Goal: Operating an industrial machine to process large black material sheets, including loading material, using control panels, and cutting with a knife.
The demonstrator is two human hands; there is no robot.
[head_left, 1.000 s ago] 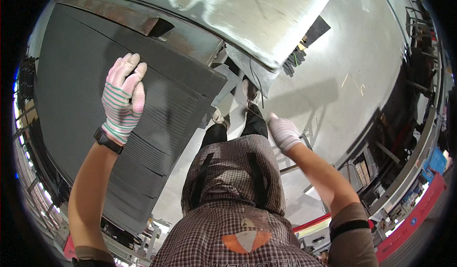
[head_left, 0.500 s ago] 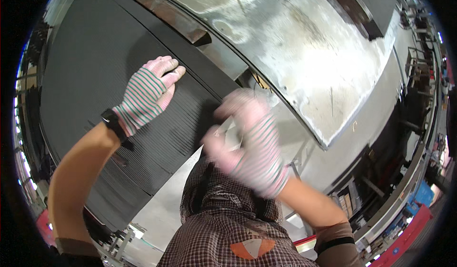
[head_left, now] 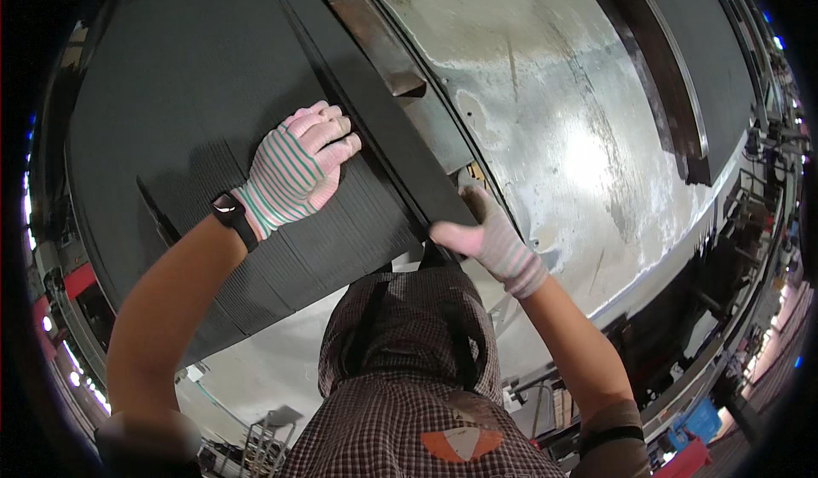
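Observation:
A wide stack of dark grey, finely ribbed sheets [head_left: 170, 95] lies in front of me on the left. Along its right side runs a long narrow dark strip [head_left: 405, 137], with a thin dark gap between the two. My left hand [head_left: 298, 167], in a pink glove with green stripes, rests on the stack, its bent fingertips by this gap. At the strip's near end, my right hand [head_left: 494, 244] in a similar glove pinches the outer edge. Its thumb is on top; the fingertips are partly hidden past the edge.
Right of the strip is a rusty metal bar [head_left: 366, 26], then a shiny, stained metal plate [head_left: 528, 77]. A dark brown beam [head_left: 656, 60] lies across its far right. Racks and a blue container [head_left: 703, 418] stand at the lower right. A metal cart [head_left: 264, 444] is at the lower left.
My right hand has moved right and closed on the strip's near end. The gap beside the strip looks wider. My left hand stays on the stack, and the view has shifted.

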